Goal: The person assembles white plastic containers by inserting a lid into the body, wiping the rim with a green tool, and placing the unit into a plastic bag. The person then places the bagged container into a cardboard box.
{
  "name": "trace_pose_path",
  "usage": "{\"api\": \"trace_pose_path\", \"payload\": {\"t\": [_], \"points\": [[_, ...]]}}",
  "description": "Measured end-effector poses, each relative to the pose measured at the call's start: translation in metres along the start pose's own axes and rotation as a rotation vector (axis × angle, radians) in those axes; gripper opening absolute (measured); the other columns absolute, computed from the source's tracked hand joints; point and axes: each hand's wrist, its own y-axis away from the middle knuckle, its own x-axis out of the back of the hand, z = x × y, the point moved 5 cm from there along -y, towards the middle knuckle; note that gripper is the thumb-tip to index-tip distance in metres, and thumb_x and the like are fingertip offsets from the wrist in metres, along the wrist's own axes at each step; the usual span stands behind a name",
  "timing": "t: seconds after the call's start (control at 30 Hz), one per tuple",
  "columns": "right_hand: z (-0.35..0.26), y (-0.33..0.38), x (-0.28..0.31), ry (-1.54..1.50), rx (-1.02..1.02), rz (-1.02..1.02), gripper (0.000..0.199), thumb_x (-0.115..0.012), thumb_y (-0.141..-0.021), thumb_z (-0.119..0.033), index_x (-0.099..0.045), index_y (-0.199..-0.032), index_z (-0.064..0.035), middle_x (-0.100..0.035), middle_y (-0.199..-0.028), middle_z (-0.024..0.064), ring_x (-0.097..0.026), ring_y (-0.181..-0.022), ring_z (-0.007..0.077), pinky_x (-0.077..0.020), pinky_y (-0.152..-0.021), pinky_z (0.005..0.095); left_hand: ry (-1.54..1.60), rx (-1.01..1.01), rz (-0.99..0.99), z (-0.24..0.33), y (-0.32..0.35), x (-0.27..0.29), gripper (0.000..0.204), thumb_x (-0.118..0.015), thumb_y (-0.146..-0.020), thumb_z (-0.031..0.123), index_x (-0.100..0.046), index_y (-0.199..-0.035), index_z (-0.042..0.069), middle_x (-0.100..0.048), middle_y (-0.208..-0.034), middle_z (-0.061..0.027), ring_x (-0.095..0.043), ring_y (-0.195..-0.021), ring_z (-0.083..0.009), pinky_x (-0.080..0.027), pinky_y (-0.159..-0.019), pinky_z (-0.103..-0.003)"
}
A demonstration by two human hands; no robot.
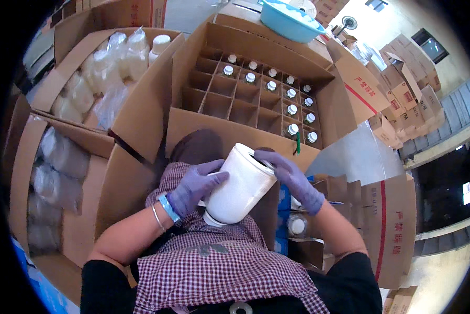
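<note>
A white plastic jug (240, 183) lies tilted over my lap, its narrower neck end toward me and its wide end up and away. Curled against its left side is my left hand (198, 189), gloved in purple, with thumb and fingers closed on the jug. My right hand (293, 180), in a matching glove, grips the wide end at the upper right. A dark patch shows at that end by the right fingertips; I cannot tell whether it is an opening. Beyond the jug stands a divided cardboard box (219, 123) holding several white-capped bottles (292, 109).
At left are open cartons with plastic-wrapped white jugs (101, 65) and wrapped containers (57, 180). A green pen-like item (298, 144) sits at the divided box's near edge. A blue basin (290, 23) stands behind. Another carton (384, 230) with a white-capped bottle (297, 225) is at right.
</note>
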Motion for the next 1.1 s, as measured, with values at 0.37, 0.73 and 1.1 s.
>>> {"api": "trace_pose_path", "payload": {"t": [0.37,0.73,1.1], "points": [[0.004,0.056,-0.042,0.291,0.257,0.808,0.035,-0.067,-0.088,-0.022,-0.068,-0.117,-0.0018,-0.062,-0.114,0.0183,-0.059,-0.108,0.0329,-0.0458,-0.098,0.0417,-0.72,-0.626,-0.166,0.025,-0.098,-0.018,0.043,-0.055,-0.102,0.029,-0.058,-0.136,0.003,-0.063,-0.13,-0.014,-0.058,-0.122,-0.0224,-0.043,-0.108,-0.037],[-0.044,-0.014,-0.053,0.779,0.164,0.629,0.039,-0.074,-0.082,-0.026,-0.069,-0.117,-0.0113,-0.065,-0.105,0.0096,-0.061,-0.1,0.0316,-0.0456,-0.085,0.0462,-0.077,-0.287,-0.042,-0.01,-0.112,0.007,0.038,-0.035,-0.106,0.026,-0.061,-0.119,0.002,-0.066,-0.123,-0.015,-0.061,-0.119,-0.0249,-0.045,-0.109,-0.038],[-0.024,-0.015,-0.036,0.478,0.315,0.348,0.041,-0.072,-0.083,-0.029,-0.071,-0.118,-0.0081,-0.07,-0.108,0.0123,-0.065,-0.099,0.0311,-0.05,-0.087,0.043,-0.168,-0.291,0.01,0.004,-0.059,0.016,0.06,-0.029,-0.109,0.049,-0.061,-0.118,0.0,-0.06,-0.132,-0.0179,-0.05,-0.133,-0.0308,-0.033,-0.116,-0.043]]}}
